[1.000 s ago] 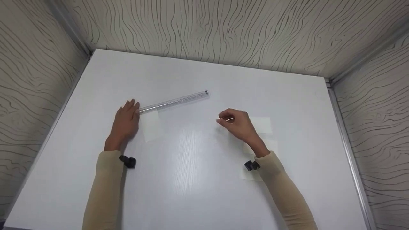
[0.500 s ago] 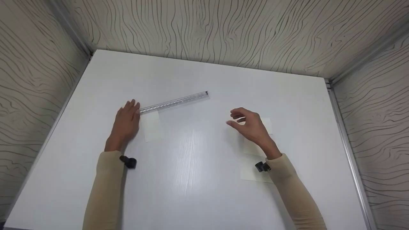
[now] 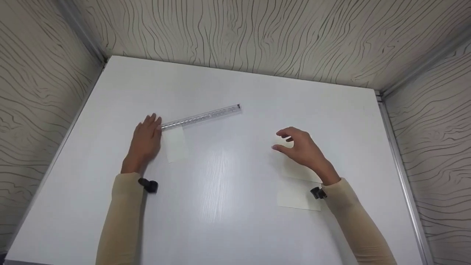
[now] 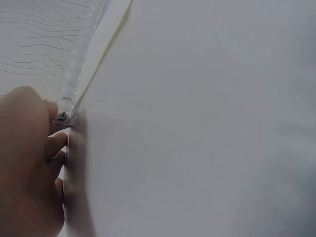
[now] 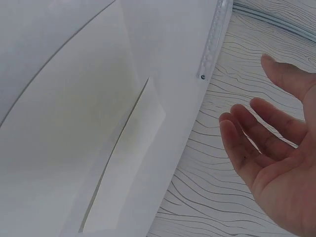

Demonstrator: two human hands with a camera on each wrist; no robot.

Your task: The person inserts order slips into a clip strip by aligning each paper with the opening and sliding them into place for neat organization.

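A clear plastic ruler (image 3: 206, 117) lies slanted on the white table in the head view. My left hand (image 3: 145, 141) rests flat at its left end, fingers straight, the thumb at the ruler's end. In the left wrist view the fingertips (image 4: 59, 140) show beside that end. Just below the ruler lies a pale yellow paper sheet (image 3: 175, 147). My right hand (image 3: 303, 149) holds nothing, with thumb and fingers apart and loosely bent. Below it lie two more pale sheets, an upper sheet (image 3: 296, 172) partly hidden by the hand and a lower sheet (image 3: 296, 198).
The white table (image 3: 220, 228) has a wood-grain patterned wall (image 3: 228, 33) behind it and similar walls at both sides. Metal rails (image 3: 403, 176) run along the side edges. A small black camera (image 3: 149, 185) sits on each wrist.
My right hand has moved right and slightly toward me, its thumb and fingers parting. It now covers most of the uppermost right sheet. The left hand and ruler have stayed put.
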